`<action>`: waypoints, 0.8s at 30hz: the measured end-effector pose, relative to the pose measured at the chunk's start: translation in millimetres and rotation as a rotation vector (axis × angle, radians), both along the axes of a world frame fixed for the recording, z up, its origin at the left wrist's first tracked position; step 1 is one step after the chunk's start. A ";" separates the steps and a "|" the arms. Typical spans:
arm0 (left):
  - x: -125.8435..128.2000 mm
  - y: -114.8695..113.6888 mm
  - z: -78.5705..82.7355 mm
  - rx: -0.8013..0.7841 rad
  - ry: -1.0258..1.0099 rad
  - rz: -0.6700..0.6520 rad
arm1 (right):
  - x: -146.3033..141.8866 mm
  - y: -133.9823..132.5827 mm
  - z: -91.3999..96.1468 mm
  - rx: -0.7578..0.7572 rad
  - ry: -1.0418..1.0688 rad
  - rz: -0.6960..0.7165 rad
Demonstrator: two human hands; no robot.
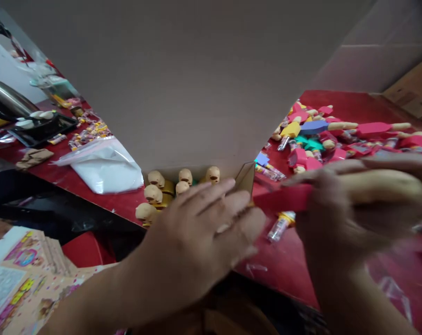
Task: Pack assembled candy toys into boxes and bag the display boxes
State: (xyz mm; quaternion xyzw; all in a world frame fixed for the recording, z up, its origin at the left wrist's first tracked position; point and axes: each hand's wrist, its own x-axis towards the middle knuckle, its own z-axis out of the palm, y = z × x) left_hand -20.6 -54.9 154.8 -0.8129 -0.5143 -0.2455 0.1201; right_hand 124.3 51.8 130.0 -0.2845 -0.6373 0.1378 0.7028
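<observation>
My left hand lies over the front of an open cardboard box, its fingers stretched out and slightly apart. Beneath and beside it stand several beige animal-head toys with yellowish bodies, packed in rows; the hand hides some of them. A small beige bit shows between its fingers, too covered to name. To the right, my right hand is closed around a toy with a pink paddle-shaped part and a long beige part. Motion blurs this hand and the toy.
A tall cardboard flap blocks the middle. Right of it, a pile of pink, blue, green and yellow toys covers the red table. A wrapped candy tube lies nearer. At left are a plastic bag, kettle and printed cartons.
</observation>
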 end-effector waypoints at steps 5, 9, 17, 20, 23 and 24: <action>-23.8 27.3 -8.5 -0.124 0.173 0.138 | -31.9 11.7 -38.1 0.104 -0.284 0.216; -26.6 29.3 -18.2 -0.082 0.108 0.095 | -27.3 13.6 -48.1 0.042 -0.308 0.293; -26.4 25.9 -19.6 -0.060 0.114 0.150 | -34.7 36.5 -34.5 0.068 -0.481 0.214; -25.6 25.2 -19.2 -0.075 0.095 0.135 | -39.3 30.3 -42.8 0.052 -0.443 0.155; -26.7 24.5 -18.2 -0.082 0.096 0.114 | -42.1 25.4 -52.8 0.032 -0.409 0.143; -27.4 24.3 -18.2 -0.078 0.101 0.113 | -42.5 25.4 -55.4 0.048 -0.397 0.128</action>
